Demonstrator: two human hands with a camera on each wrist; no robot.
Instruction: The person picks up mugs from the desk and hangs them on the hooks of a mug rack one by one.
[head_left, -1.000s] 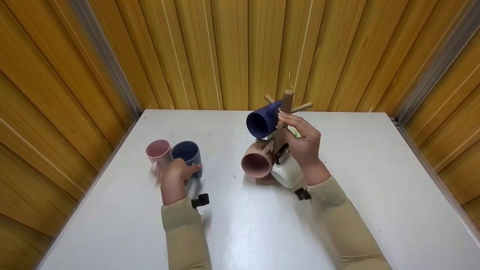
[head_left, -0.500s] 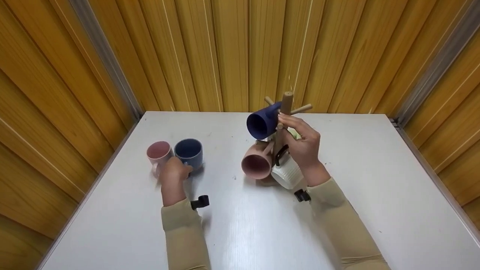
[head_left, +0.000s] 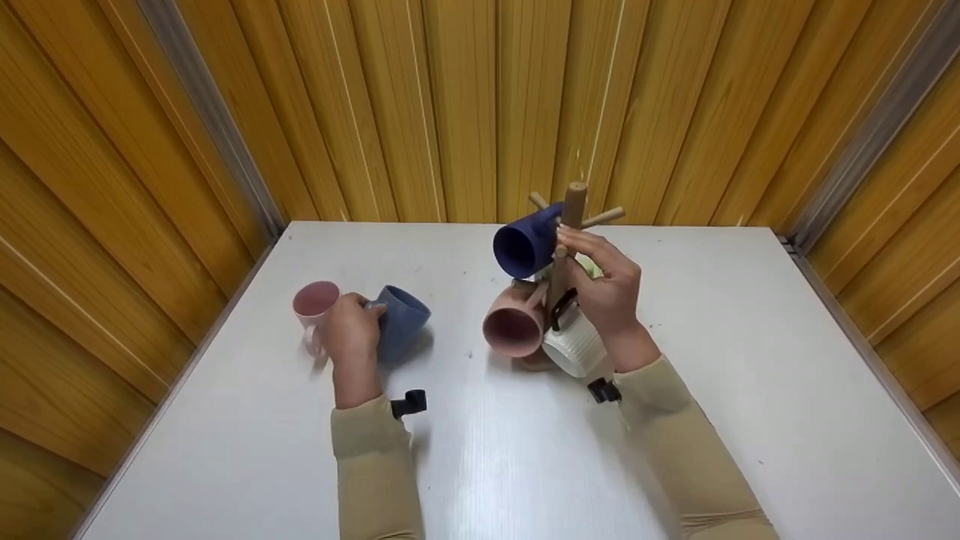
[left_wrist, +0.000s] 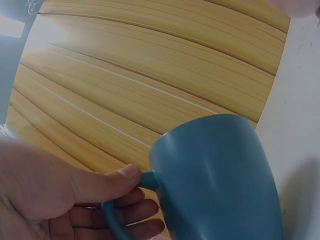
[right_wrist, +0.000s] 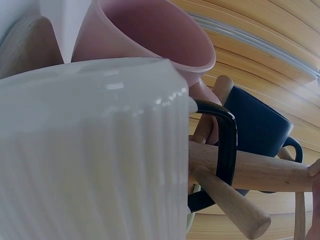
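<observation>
My left hand [head_left: 351,330] grips a blue mug [head_left: 405,322] by its handle, thumb over the handle's top. The mug leans to the right, and in the left wrist view its plain blue side [left_wrist: 215,175] fills the lower right. My right hand [head_left: 609,289] pinches the upright post [head_left: 574,202] of a wooden mug tree. On that tree hang a dark blue mug [head_left: 525,244] up high, a pink mug [head_left: 514,330] lower left, and a white ribbed mug [head_left: 576,345] with a black handle [right_wrist: 227,145]. A pale green item [head_left: 589,268] is mostly hidden behind my right hand.
Another pink mug [head_left: 316,301] stands upright on the white table [head_left: 480,457], just left of my left hand. Bare pegs [head_left: 606,216] stick out near the top of the tree. Wood-panelled walls [head_left: 457,112] close in the table at the back and sides.
The blue mug stood upright; my left hand has taken its handle and tipped it to the right. My right hand stays on the mug tree.
</observation>
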